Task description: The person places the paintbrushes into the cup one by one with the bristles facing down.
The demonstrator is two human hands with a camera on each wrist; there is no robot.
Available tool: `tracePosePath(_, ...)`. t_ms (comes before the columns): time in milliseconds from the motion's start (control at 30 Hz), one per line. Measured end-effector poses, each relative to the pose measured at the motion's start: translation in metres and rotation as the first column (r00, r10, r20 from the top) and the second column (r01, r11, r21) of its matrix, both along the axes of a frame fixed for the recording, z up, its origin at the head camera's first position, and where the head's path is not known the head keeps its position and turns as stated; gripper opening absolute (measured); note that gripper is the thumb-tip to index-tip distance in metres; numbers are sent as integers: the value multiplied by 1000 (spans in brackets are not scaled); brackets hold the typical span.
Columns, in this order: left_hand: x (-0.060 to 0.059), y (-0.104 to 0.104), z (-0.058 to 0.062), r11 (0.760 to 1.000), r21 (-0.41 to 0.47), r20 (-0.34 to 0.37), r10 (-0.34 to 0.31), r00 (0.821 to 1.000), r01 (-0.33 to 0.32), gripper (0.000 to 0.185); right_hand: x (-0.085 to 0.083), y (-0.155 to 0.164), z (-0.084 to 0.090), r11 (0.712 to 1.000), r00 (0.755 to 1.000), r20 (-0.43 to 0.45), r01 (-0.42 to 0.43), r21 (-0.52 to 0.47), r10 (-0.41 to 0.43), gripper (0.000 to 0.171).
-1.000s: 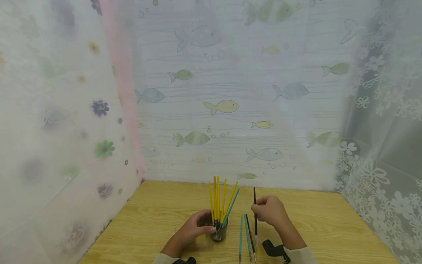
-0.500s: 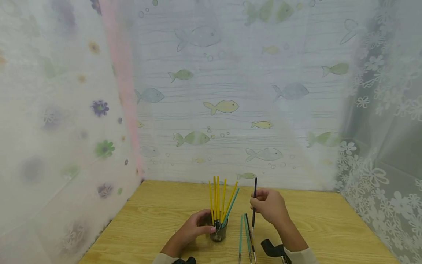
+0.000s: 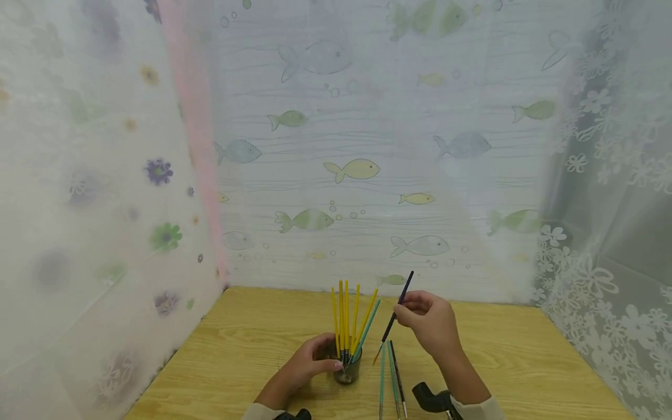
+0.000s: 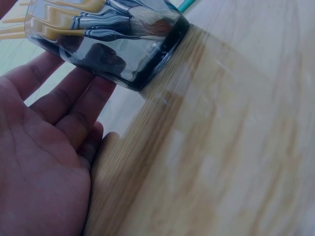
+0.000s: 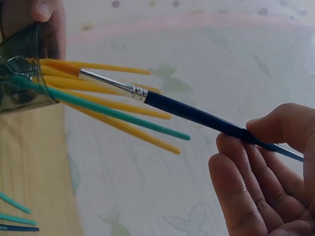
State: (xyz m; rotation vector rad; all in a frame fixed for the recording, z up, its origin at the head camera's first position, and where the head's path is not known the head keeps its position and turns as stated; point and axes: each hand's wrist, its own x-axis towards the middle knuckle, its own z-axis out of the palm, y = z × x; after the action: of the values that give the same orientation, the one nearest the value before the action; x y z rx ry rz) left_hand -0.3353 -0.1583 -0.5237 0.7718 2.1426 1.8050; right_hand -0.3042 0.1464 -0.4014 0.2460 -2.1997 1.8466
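Note:
My right hand (image 3: pixel 430 324) pinches a dark blue paintbrush (image 5: pixel 192 116) by its handle between thumb and fingers. The brush slants, its orange-brown bristles pointing down and left toward a smoky glass cup (image 3: pixel 346 377). My left hand (image 3: pixel 310 363) holds this cup from its left side, thumb in front and fingers behind. Several yellow paintbrushes (image 3: pixel 343 318) and one teal paintbrush (image 3: pixel 370 326) stand in the cup, bristles down. Through the glass in the left wrist view, pale and brown bristles (image 4: pixel 150 22) show near the bottom.
Two teal paintbrushes (image 3: pixel 382 379) and a dark paintbrush (image 3: pixel 398 373) lie on the wood-grain table (image 3: pixel 252 344), right of the cup. Behind the table hangs a fish-print curtain (image 3: pixel 336 256); flowered sheets (image 3: pixel 105 233) stand at both sides.
The dark blue paintbrush has risen off the table with my right hand, tilted from upright, and its bristles have swung left toward the cup. My left hand and the cup have stayed put.

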Motion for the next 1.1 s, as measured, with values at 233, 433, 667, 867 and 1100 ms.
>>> tracePosePath(233, -1, -1, -4, 1000, -6, -15, 11, 1000, -11, 54, 4, -3, 3, 999, 999, -24, -23, -44, 22, 27)
tracePosePath(433, -1, -1, -4, 1000, -14, -20, 10, 1000, -11, 56, 8, -8, 4, 998, 998, -49, -45, -49, 43, 28)
tracePosePath(667, -1, 0, -2, 1000, -21, -12, 14, 1000, -14, 56, 7, -15, -1, 998, 994, -95, -52, -44, 48, 25)
tracePosePath(867, 0, 0, -1, 1000, -21, -19, 18, 1000, -18, 55, 8, -25, -7, 999, 995, -89, -49, 1, 49, 18)
tracePosePath(1100, 0, 1, -1, 1000, -5, -23, -1, 1000, 1, 54, 9, -34, -13, 997, 996, -63, -61, 44, 63, 16)
